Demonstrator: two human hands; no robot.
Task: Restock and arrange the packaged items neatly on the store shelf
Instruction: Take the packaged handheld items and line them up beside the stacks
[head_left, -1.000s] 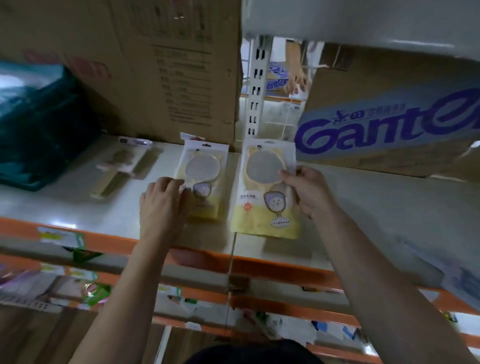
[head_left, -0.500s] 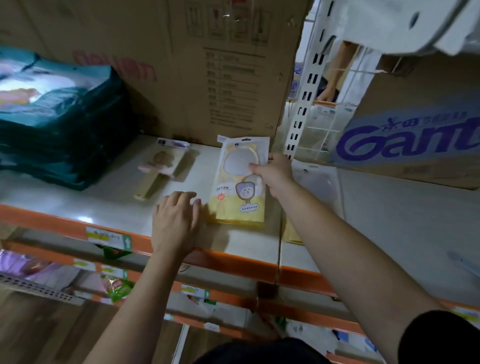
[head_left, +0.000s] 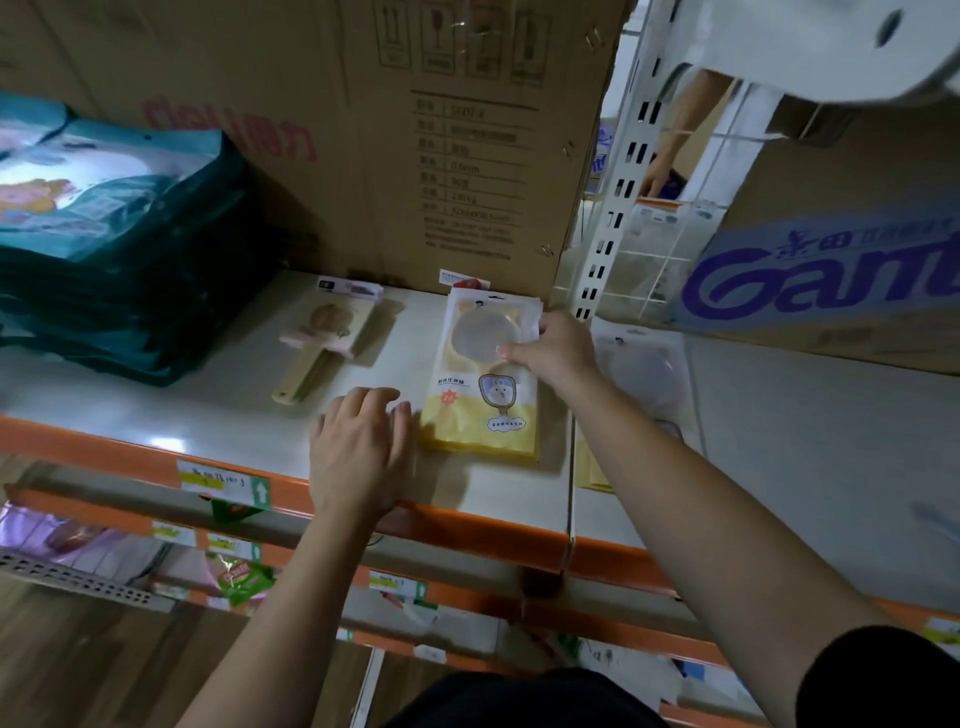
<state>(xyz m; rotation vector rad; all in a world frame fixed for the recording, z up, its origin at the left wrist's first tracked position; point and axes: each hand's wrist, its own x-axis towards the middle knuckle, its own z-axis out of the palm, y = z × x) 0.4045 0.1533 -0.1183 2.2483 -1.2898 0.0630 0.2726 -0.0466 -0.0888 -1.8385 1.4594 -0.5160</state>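
A stack of yellow packaged hand mirrors (head_left: 480, 395) lies on the white shelf (head_left: 208, 415), in front of a big cardboard box. My right hand (head_left: 556, 348) pinches the stack's upper right edge, thumb on top. My left hand (head_left: 358, 447) lies flat on the shelf with its fingertips against the stack's lower left side. Another mirror package (head_left: 641, 374) lies face down just right of the stack, partly hidden by my right forearm. A packaged wooden comb (head_left: 324, 338) rests to the left.
Folded teal bags (head_left: 114, 234) are piled at the far left. A large brown carton (head_left: 415, 140) stands behind the packages, and a Ganten carton (head_left: 831, 270) sits at the right. A white slotted upright (head_left: 618, 197) divides the bays. Orange shelf edge (head_left: 467, 525) carries price tags.
My right hand carried the second yellow package leftwards onto the left pile. My left hand slid off the pile to its left side. The view shifted left.
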